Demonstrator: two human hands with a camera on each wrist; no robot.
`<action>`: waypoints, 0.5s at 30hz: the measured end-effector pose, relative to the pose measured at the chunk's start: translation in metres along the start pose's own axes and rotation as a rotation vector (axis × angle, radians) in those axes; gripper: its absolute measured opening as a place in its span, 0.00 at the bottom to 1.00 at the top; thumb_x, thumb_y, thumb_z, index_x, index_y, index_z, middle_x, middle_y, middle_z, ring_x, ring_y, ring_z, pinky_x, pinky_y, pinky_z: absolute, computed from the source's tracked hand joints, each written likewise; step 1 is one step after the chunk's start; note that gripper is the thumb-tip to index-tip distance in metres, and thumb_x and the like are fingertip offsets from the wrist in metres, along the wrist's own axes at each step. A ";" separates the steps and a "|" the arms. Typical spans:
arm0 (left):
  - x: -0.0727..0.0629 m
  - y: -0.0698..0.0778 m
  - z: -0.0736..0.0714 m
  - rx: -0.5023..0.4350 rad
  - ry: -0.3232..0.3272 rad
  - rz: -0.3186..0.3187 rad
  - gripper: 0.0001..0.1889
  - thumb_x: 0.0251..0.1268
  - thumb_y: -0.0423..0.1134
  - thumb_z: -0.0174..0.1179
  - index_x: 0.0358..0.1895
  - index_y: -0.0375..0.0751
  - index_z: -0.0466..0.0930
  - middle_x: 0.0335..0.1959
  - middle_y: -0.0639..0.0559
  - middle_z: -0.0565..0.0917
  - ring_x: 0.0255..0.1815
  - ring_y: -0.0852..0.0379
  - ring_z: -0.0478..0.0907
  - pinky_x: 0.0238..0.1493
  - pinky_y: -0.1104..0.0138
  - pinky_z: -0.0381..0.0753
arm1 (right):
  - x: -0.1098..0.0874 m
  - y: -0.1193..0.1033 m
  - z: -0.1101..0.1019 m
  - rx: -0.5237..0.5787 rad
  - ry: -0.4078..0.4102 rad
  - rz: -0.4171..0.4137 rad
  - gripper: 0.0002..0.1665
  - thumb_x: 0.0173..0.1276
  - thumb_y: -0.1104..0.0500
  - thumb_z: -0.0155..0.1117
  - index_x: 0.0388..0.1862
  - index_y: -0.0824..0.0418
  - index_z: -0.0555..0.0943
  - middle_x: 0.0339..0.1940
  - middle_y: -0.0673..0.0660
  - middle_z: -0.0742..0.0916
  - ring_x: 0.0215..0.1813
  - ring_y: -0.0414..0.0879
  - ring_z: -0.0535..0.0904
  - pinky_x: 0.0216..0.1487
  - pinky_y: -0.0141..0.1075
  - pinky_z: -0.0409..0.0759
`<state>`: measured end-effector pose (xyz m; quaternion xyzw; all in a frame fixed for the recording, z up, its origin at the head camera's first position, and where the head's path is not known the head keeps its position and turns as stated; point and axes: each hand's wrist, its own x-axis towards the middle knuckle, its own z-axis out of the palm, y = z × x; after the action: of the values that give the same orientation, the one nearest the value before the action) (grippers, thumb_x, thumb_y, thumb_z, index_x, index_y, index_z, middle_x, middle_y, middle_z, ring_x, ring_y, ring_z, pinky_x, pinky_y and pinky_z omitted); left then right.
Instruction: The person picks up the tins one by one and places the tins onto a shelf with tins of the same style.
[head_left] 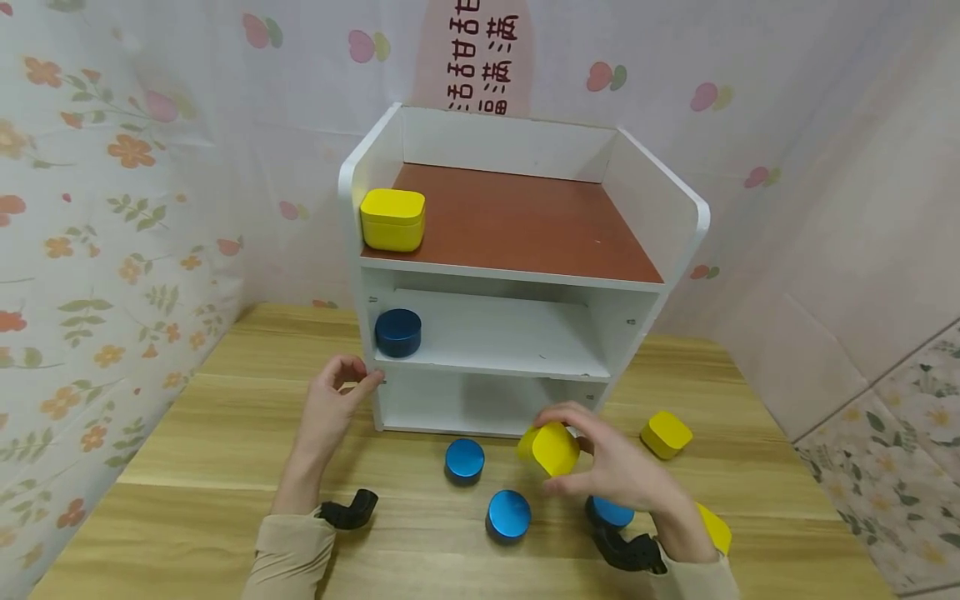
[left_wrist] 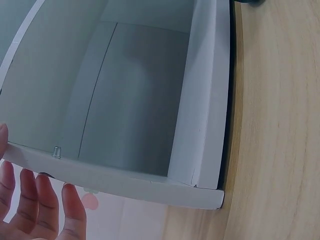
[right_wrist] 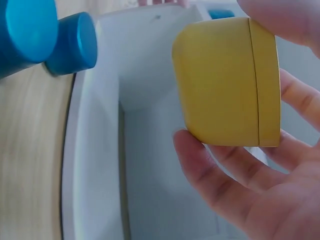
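My right hand point(head_left: 611, 458) grips a yellow rounded-square tin point(head_left: 551, 450) between thumb and fingers, raised in front of the shelf unit's lowest opening. In the right wrist view, the tin point(right_wrist: 222, 82) lies on its side with its lid seam toward the palm. My left hand point(head_left: 339, 396) pinches the front edge of the white shelf unit's left side panel point(left_wrist: 115, 177), fingertips along the outer side. A yellow tin point(head_left: 393, 221) stands at the left of the brown top board, and a dark blue round tin point(head_left: 398, 333) at the left of the middle shelf.
Two blue round tins, a nearer one point(head_left: 509, 515) and a farther one point(head_left: 464, 461), stand on the wooden table point(head_left: 187, 467). Another blue tin point(head_left: 613, 512) is partly hidden under my right wrist. Yellow tins point(head_left: 666, 434) point(head_left: 715, 529) lie at the right. A patterned curtain point(head_left: 285, 150) hangs behind.
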<state>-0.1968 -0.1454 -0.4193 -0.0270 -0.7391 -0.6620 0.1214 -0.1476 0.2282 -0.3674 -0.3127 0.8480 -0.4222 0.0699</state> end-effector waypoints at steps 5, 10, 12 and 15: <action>0.001 -0.001 0.003 -0.004 -0.004 0.005 0.16 0.65 0.41 0.66 0.44 0.34 0.71 0.42 0.48 0.74 0.47 0.54 0.71 0.47 0.70 0.72 | -0.002 -0.012 -0.004 -0.016 0.024 -0.038 0.36 0.54 0.56 0.79 0.61 0.47 0.73 0.60 0.45 0.75 0.54 0.47 0.74 0.53 0.53 0.74; 0.000 -0.001 0.003 -0.008 0.000 0.003 0.16 0.65 0.41 0.66 0.44 0.34 0.71 0.42 0.47 0.74 0.48 0.53 0.71 0.48 0.69 0.72 | -0.001 -0.027 -0.010 -0.086 0.029 -0.073 0.37 0.55 0.54 0.78 0.62 0.45 0.72 0.62 0.44 0.74 0.54 0.44 0.75 0.54 0.46 0.76; 0.000 -0.001 0.002 -0.007 0.003 0.002 0.16 0.65 0.40 0.66 0.44 0.34 0.71 0.42 0.47 0.73 0.48 0.53 0.71 0.48 0.69 0.72 | 0.001 -0.034 -0.013 -0.128 0.027 -0.102 0.37 0.55 0.54 0.79 0.63 0.44 0.71 0.62 0.43 0.74 0.55 0.43 0.74 0.55 0.42 0.76; -0.001 -0.001 0.003 -0.010 0.005 0.002 0.16 0.65 0.40 0.66 0.44 0.33 0.71 0.42 0.46 0.74 0.48 0.53 0.71 0.48 0.68 0.71 | 0.005 -0.047 -0.020 -0.156 0.007 -0.165 0.38 0.55 0.57 0.79 0.63 0.45 0.72 0.62 0.44 0.74 0.57 0.43 0.73 0.54 0.38 0.76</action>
<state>-0.1967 -0.1429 -0.4204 -0.0270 -0.7353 -0.6657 0.1238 -0.1374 0.2173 -0.3184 -0.3845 0.8499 -0.3602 0.0075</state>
